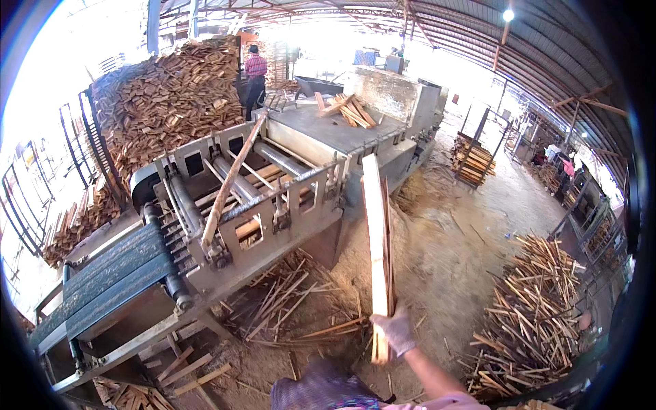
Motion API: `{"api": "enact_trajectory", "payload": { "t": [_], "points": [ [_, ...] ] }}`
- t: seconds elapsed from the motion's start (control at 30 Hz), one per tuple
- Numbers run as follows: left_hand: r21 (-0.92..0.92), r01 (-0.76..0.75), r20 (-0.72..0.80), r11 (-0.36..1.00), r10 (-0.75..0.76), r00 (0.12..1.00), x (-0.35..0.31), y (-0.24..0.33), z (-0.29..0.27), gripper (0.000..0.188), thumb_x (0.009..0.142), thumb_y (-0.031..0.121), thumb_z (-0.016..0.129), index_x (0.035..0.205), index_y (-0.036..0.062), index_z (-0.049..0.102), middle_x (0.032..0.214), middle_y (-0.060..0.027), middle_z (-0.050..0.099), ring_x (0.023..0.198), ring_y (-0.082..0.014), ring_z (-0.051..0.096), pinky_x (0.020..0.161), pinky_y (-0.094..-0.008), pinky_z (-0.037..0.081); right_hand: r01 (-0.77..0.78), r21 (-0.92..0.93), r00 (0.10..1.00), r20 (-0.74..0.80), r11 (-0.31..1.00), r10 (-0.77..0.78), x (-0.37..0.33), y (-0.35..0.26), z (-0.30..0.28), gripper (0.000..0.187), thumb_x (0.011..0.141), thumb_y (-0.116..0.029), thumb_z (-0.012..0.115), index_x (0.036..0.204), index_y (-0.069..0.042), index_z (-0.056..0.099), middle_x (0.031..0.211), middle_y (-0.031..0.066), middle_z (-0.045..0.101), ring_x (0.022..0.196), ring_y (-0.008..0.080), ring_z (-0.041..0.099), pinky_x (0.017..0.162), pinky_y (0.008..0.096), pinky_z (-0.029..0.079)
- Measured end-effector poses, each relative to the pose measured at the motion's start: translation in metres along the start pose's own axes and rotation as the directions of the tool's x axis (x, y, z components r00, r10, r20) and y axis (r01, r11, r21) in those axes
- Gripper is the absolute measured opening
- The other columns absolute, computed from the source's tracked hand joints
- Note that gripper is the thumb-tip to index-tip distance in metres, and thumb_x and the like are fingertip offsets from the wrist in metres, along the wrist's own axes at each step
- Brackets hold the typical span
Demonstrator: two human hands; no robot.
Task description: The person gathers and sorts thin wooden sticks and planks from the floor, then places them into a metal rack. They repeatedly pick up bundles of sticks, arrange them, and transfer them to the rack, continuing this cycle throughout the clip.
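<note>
My right hand [398, 330], in a pale glove, is closed around the lower part of a long wooden board [376, 253]. The pale board stands nearly upright in view, and a darker, bark-coloured strip runs along its right side, perhaps a second piece. Its far end reaches the side of the large grey machine [311, 133]. My left hand is out of view. To the left of the board lie the machine's rollers [232, 179] and dark conveyor belt [116, 283], with a long thin wood strip [234, 179] slanting across the frame.
Scrap strips [283, 301] litter the ground beneath the machine. A large heap of strips [529, 314] lies at the right. Short boards [352, 109] rest on the machine top. Behind stands a big wood stack [171, 102], with another person [255, 72] near it. Sawdust [348, 263] is piled beside the machine.
</note>
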State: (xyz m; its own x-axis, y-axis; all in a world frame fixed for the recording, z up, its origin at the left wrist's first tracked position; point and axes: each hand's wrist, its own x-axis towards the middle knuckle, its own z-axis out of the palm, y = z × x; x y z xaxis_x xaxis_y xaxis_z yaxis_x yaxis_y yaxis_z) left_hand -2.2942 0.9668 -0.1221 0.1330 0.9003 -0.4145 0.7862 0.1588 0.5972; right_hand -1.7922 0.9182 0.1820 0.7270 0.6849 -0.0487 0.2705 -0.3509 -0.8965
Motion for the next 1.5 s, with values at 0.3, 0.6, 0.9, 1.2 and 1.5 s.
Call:
{"api": "enact_trajectory", "payload": {
  "t": [0.3, 0.6, 0.9, 1.2, 1.5],
  "points": [
    [-0.014, 0.130, -0.053, 0.991, -0.130, 0.990, -0.052, -0.011, 0.073, 0.031, 0.097, 0.023, 0.054, 0.116, 0.0013, 0.063, 0.117, -0.0238, 0.066, 0.107, -0.0458, 0.062, 0.097, -0.0495, 0.050, 0.049, -0.723, 0.862, -0.317, 0.690, -0.394, 0.378, -0.314, -0.037, 0.079, 0.090, -0.032, 0.073, 0.149, 0.007, 0.038, 0.120, 0.0239, 0.071, 0.112, 0.0272, 0.070, 0.093, 0.0443, 0.057],
    [-0.024, 0.608, -0.029, 0.793, -0.609, 0.793, -0.305, 0.079, 0.209, 0.033, 0.100, 0.019, 0.043, 0.119, 0.0050, 0.066, 0.127, -0.0305, 0.062, 0.120, -0.0486, 0.058, 0.101, -0.0526, 0.049, 0.932, 0.162, 0.106, 0.733, 0.323, -0.672, 0.208, -0.136, 0.121, 0.039, 0.091, -0.025, 0.069, 0.122, -0.002, 0.067, 0.086, 0.0184, 0.073, 0.073, 0.0344, 0.072, 0.063, 0.0454, 0.057],
    [-0.134, 0.629, -0.036, 0.766, -0.638, 0.769, -0.283, 0.147, 0.223, 0.038, 0.098, 0.026, 0.052, 0.132, 0.0171, 0.066, 0.131, -0.0256, 0.063, 0.125, -0.0415, 0.059, 0.109, -0.0461, 0.047, 0.836, -0.273, 0.025, 0.885, 0.475, 0.465, 0.179, 0.214, 0.081, 0.048, 0.093, -0.044, 0.057, 0.115, -0.004, 0.071, 0.115, 0.0228, 0.072, 0.109, 0.0424, 0.068, 0.093, 0.0480, 0.053],
    [-0.514, 0.737, 0.064, 0.439, -0.837, 0.543, -0.299, 0.059, 0.314, 0.067, 0.094, 0.049, 0.055, 0.132, -0.0062, 0.061, 0.132, -0.0347, 0.062, 0.131, -0.0452, 0.057, 0.109, -0.0464, 0.044, 0.765, -0.366, 0.200, 0.917, 0.530, 0.345, 0.265, 0.253, 0.112, 0.033, 0.098, -0.035, 0.054, 0.105, -0.009, 0.072, 0.111, 0.0217, 0.073, 0.094, 0.0383, 0.072, 0.081, 0.0489, 0.056],
    [-0.547, 0.690, 0.163, 0.475, -0.747, 0.644, -0.282, 0.086, 0.174, 0.064, 0.096, 0.045, 0.054, 0.138, -0.0029, 0.059, 0.143, -0.0322, 0.056, 0.136, -0.0452, 0.052, 0.112, -0.0464, 0.043, 0.509, -0.504, 0.316, 0.864, 0.698, 0.393, 0.258, 0.290, 0.147, 0.033, 0.100, -0.035, 0.059, 0.113, -0.006, 0.069, 0.096, 0.0124, 0.074, 0.076, 0.0274, 0.072, 0.061, 0.0401, 0.055]
  ]
}}
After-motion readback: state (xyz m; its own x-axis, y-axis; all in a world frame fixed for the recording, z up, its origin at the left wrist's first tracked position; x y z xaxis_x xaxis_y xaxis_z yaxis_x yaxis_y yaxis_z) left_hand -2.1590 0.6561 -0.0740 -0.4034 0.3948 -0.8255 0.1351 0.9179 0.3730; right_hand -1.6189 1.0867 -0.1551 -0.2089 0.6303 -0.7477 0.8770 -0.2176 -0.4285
